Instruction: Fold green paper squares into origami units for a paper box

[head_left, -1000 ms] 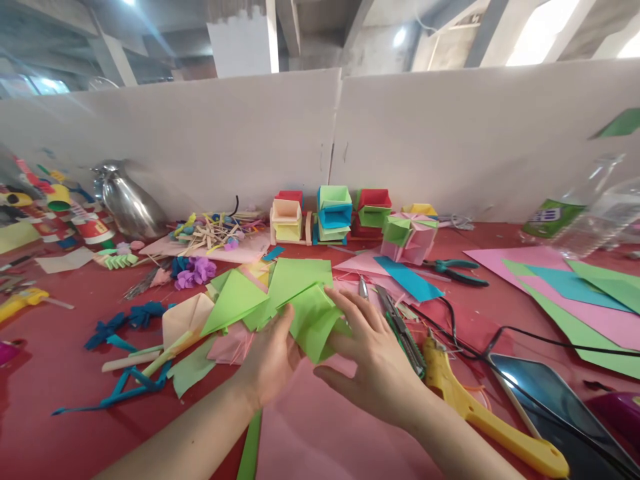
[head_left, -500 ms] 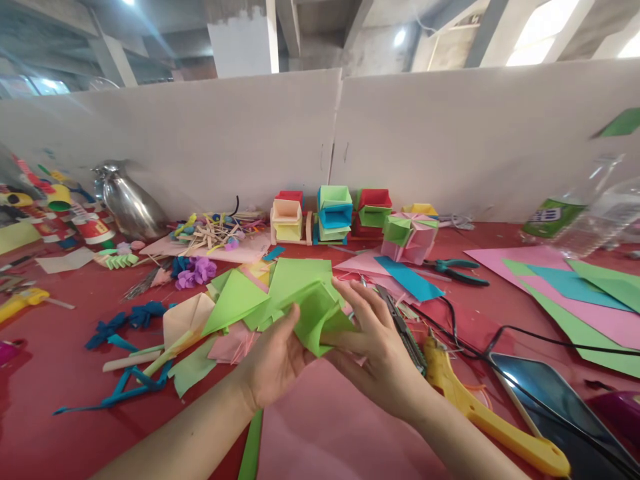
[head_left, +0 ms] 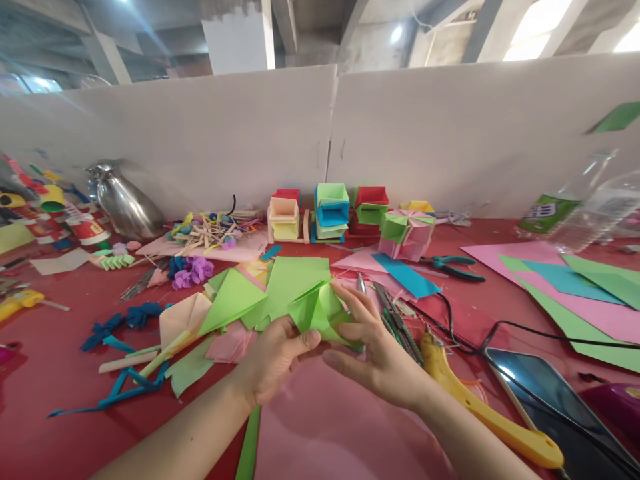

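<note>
A partly folded piece of green paper (head_left: 320, 312) is held up between my hands, its flaps standing apart. My left hand (head_left: 280, 350) pinches its lower left side, thumb on top. Against its right side is my right hand (head_left: 373, 343), fingers bent around the edge and thumb held away below. Behind it lie flat green sheets (head_left: 300, 277) and folded green triangles (head_left: 233, 300). Under both hands a pink sheet (head_left: 335, 427) covers the table in front of me.
Close on the right are a yellow glue gun (head_left: 470, 403), a utility knife (head_left: 400, 327), a phone (head_left: 545, 393) and black cables. Pliers (head_left: 455, 267) and folded paper boxes (head_left: 333, 213) stand farther back. A metal jug (head_left: 125, 200) is at the left, bottles (head_left: 555, 207) at the right.
The green paper has turned in my hands and its folds now open toward me. My left thumb has moved down to its lower edge; my right thumb has come away from it.
</note>
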Available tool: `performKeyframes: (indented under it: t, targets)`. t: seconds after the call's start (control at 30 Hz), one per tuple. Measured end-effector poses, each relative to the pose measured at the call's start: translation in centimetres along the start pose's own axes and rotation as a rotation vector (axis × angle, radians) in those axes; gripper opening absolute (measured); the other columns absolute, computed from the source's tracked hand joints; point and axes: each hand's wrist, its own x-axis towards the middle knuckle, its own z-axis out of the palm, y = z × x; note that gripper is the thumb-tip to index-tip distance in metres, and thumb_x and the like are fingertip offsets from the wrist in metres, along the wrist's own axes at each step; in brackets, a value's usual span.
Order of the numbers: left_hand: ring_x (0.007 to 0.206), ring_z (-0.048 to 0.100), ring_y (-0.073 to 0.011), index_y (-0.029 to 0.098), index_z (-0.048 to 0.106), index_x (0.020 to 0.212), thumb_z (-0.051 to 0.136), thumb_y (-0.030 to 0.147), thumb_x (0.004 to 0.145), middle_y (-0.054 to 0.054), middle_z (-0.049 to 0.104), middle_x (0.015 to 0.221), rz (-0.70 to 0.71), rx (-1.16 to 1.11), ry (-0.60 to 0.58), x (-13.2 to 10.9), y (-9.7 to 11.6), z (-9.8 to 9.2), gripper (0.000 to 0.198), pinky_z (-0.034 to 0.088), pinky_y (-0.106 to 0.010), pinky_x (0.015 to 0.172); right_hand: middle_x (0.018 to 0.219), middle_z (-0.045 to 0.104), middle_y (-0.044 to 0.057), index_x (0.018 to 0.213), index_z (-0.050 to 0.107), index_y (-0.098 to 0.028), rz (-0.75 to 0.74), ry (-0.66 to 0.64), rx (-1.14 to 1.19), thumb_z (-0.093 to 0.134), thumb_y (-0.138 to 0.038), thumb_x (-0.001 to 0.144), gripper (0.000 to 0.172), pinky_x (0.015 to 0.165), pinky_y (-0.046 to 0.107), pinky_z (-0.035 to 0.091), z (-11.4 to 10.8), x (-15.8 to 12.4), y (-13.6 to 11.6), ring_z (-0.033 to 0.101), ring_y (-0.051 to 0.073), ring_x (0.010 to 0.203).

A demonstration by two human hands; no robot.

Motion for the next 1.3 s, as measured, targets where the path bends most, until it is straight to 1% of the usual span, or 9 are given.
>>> performKeyframes:
  t: [0.1,0.23,0.37,0.5,0.6,0.8,1.03,1.17,1.3]
  targets:
    - [0.102,0.061,-0.0233,0.016,0.065,0.105,0.064,0.02,0.081,-0.009,0.068,0.105,-0.007,0.034,0.027,-0.13,-0.11,0.07,0.024,0.047,-0.033,0.087,0.142,0.034,0.01,0.058,0.057,-0.017,0.045,-0.008,0.056,0.061,-0.037,0.078,0.029,0.104,0.045,0.029,0.17,0.04,-0.1,0.022,0.03,0.131]
    - [0.105,0.059,-0.023,0.016,0.063,0.108,0.061,0.022,0.084,-0.01,0.066,0.109,-0.042,-0.024,-0.022,-0.1,-0.02,-0.02,0.025,0.046,-0.035,0.089,0.141,0.034,0.008,0.069,0.065,-0.02,0.096,0.031,0.159,0.057,-0.037,0.082,0.023,0.105,0.045,0.028,0.53,0.12,0.14,0.022,0.028,0.132]
    - [0.096,0.063,-0.0203,0.015,0.067,0.092,0.058,0.028,0.085,-0.008,0.07,0.096,-0.088,-0.093,0.005,0.02,-0.17,-0.29,0.017,0.047,-0.035,0.088,0.142,0.031,0.007,0.072,0.067,-0.021,0.139,0.085,0.202,0.058,-0.037,0.082,0.021,0.105,0.045,0.027,0.63,0.23,0.36,0.021,0.028,0.132]
    - [0.096,0.063,-0.0203,0.014,0.067,0.085,0.059,0.028,0.085,-0.008,0.071,0.092,-0.06,-0.061,0.045,0.03,-0.52,-0.31,0.016,0.045,-0.036,0.09,0.143,0.031,0.007,0.063,0.063,-0.019,0.146,0.063,0.221,0.063,-0.038,0.077,0.024,0.105,0.045,0.027,0.59,0.2,0.26,0.017,0.029,0.134]
    - [0.096,0.063,-0.0212,0.015,0.067,0.085,0.059,0.03,0.084,-0.008,0.071,0.091,-0.048,-0.041,0.06,0.05,-0.63,-0.21,0.018,0.045,-0.038,0.091,0.141,0.033,0.009,0.059,0.061,-0.018,0.155,0.052,0.218,0.064,-0.04,0.075,0.027,0.104,0.045,0.029,0.52,0.13,0.16,0.017,0.03,0.134]
    - [0.094,0.064,-0.0241,0.012,0.068,0.086,0.062,0.032,0.082,-0.01,0.071,0.087,-0.101,-0.069,0.091,0.11,-0.48,-0.25,0.022,0.045,-0.042,0.091,0.141,0.033,0.008,0.074,0.069,-0.02,0.129,0.021,0.148,0.061,-0.035,0.079,0.018,0.107,0.045,0.025,0.32,0.17,0.15,0.02,0.027,0.133]
    - [0.099,0.062,-0.0224,0.012,0.068,0.092,0.063,0.026,0.082,-0.009,0.07,0.093,-0.09,-0.035,0.025,-0.19,-0.22,-0.12,0.018,0.043,-0.039,0.094,0.137,0.039,0.008,0.061,0.063,-0.02,0.131,0.049,0.142,0.065,-0.037,0.076,0.022,0.104,0.047,0.028,0.4,0.28,-0.28,0.021,0.029,0.131]
    - [0.094,0.064,-0.0207,0.013,0.068,0.086,0.064,0.023,0.081,-0.007,0.071,0.09,-0.052,-0.021,0.025,-0.13,-0.24,-0.13,0.011,0.046,-0.037,0.092,0.135,0.041,0.008,0.072,0.066,-0.022,0.124,0.096,0.144,0.063,-0.037,0.077,0.016,0.106,0.05,0.023,0.19,0.24,-0.21,0.026,0.03,0.131]
    - [0.088,0.065,-0.0191,0.014,0.068,0.085,0.065,0.024,0.08,-0.006,0.071,0.088,-0.006,-0.028,0.126,0.01,-0.46,-0.14,0.012,0.047,-0.036,0.089,0.138,0.04,0.007,0.093,0.061,-0.023,0.176,0.214,0.291,0.063,-0.04,0.077,0.023,0.099,0.043,0.035,-0.03,0.2,0.41,0.036,0.026,0.126]
